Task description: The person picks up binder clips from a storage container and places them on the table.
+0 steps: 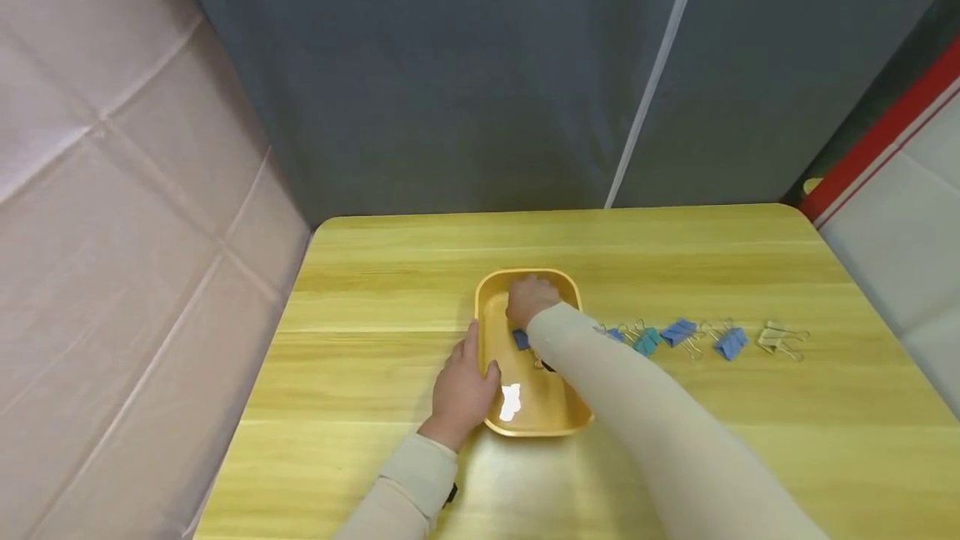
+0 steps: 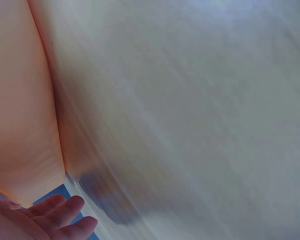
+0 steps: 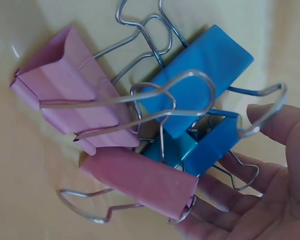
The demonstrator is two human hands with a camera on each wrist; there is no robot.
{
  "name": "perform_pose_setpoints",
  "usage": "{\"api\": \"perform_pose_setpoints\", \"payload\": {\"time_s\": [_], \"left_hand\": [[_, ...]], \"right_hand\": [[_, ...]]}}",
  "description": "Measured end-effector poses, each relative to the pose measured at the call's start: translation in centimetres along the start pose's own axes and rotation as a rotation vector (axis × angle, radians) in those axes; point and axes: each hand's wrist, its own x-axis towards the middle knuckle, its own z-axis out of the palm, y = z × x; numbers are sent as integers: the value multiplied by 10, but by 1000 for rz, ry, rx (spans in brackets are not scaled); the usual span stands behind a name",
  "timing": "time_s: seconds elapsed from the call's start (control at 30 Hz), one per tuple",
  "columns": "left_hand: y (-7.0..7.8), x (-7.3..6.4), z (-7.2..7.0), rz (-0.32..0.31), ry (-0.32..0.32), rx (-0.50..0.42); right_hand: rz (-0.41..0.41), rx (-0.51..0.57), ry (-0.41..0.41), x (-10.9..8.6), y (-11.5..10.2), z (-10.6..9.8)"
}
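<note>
My right hand (image 1: 531,297) reaches into a yellow-orange tray (image 1: 536,423). Close up in the right wrist view, its thumb and fingers spread around the edge of a pile of binder clips, the thumb tip beside a wire handle. The pile has a pink binder clip (image 3: 80,90), a darker pink binder clip (image 3: 140,180), a bright blue binder clip (image 3: 205,75), a darker blue binder clip (image 3: 215,142) and a teal one partly hidden. At the tray's left side rests my left hand (image 1: 461,394), thumb at the rim and fingers extended along the outside.
Right of the tray, several binder clips lie in a row on the wood-grain table (image 1: 360,373): a teal binder clip (image 1: 647,342), blue binder clips (image 1: 731,344) and a cream binder clip (image 1: 770,336) at the end. A dark grey panel (image 1: 450,82) stands behind the table.
</note>
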Motion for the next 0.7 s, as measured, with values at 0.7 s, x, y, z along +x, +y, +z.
{"api": "perform_pose_setpoints", "payload": {"time_s": [0.7], "left_hand": [[0,-1,0,-5,-11,-2]], "right_hand": [[8,6,-43,5,-1,9]]}}
